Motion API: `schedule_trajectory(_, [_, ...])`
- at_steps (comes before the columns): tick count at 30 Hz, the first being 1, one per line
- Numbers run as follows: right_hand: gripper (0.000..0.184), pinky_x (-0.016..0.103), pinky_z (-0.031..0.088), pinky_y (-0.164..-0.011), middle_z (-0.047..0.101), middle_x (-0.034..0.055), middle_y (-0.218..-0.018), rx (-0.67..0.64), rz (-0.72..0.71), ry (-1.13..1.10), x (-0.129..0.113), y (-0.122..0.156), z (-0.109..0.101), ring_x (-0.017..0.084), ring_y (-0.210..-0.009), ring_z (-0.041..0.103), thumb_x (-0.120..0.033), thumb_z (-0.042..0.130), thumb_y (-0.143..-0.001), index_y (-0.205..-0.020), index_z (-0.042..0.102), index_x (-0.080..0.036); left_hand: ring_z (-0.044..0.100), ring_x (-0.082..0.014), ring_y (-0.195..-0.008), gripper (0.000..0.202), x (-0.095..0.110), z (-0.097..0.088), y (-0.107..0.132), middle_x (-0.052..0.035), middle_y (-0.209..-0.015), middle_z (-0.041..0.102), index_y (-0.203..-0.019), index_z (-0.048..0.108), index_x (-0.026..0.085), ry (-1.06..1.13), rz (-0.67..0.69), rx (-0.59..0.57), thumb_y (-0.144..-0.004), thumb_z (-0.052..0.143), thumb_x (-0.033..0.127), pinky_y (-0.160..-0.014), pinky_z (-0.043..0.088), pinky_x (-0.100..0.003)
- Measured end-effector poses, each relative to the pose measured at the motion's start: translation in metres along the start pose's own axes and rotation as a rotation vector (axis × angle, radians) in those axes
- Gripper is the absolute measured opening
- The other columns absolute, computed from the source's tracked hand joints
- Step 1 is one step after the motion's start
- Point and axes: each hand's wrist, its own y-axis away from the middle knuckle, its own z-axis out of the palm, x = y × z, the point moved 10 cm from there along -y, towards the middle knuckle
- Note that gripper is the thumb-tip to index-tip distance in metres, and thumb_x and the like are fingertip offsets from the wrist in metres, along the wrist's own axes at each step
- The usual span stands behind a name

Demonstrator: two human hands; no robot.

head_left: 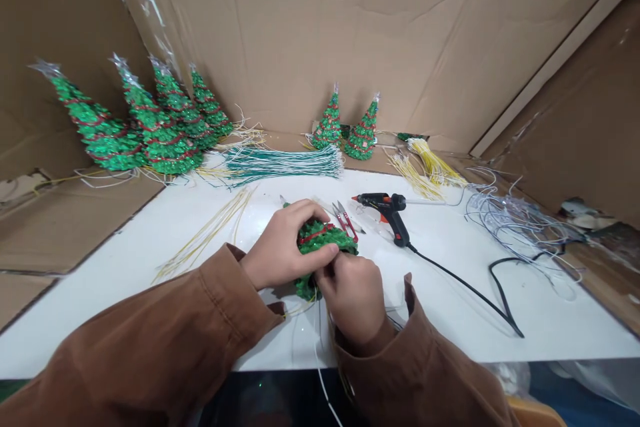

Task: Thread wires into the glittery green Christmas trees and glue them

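Note:
A green tinsel Christmas tree (336, 239) with red trim lies tipped over in front of me, its tip toward the far left and its base toward me. My left hand (283, 247) is wrapped around its side, thumb near the base. At the base my right hand (357, 290) is closed, with its fingertips hidden at the tree's underside; what they pinch cannot be seen. Thin white and yellow wires hang below the tree, one white wire (323, 373) trailing past the table edge. Just beyond the tree lie red-handled scissors (345, 219), partly covered by it.
A black glue gun (395, 213) lies to the right, its cable (460, 280) running across the white table (430, 320). Finished-looking trees (160, 137) stand back left, two smaller trees (363, 133) at the back. Wire bundles (285, 161) and tangled clear wires (515, 220) lie around.

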Motion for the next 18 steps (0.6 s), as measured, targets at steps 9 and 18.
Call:
schedule_trajectory(9, [0.038,0.029,0.018,-0.050,0.066,0.0069,-0.054,-0.009,-0.046,-0.087,0.0019,-0.0037,0.0011,0.014,-0.047,0.054,-0.031,0.047,-0.087,-0.057,0.062,-0.015,0.053,-0.0227,-0.085,0.026,-0.0037,0.0058,-0.0029,-0.0055,-0.087,0.057,-0.084,0.053,0.019,0.008,0.000,-0.051,-0.075,0.057,0.043,-0.077,0.040,-0.033])
schedule_trajectory(18, [0.034,0.027,0.020,-0.050,0.062,0.0038,-0.049,-0.016,-0.110,-0.105,-0.0023,-0.0044,0.0015,0.012,-0.045,0.050,-0.027,0.053,-0.082,-0.052,0.063,-0.015,0.044,-0.0213,-0.079,0.028,-0.0034,0.0093,-0.0060,-0.0032,-0.081,0.048,-0.078,0.047,0.019,-0.016,0.018,-0.093,-0.071,0.055,0.046,-0.072,0.035,-0.033])
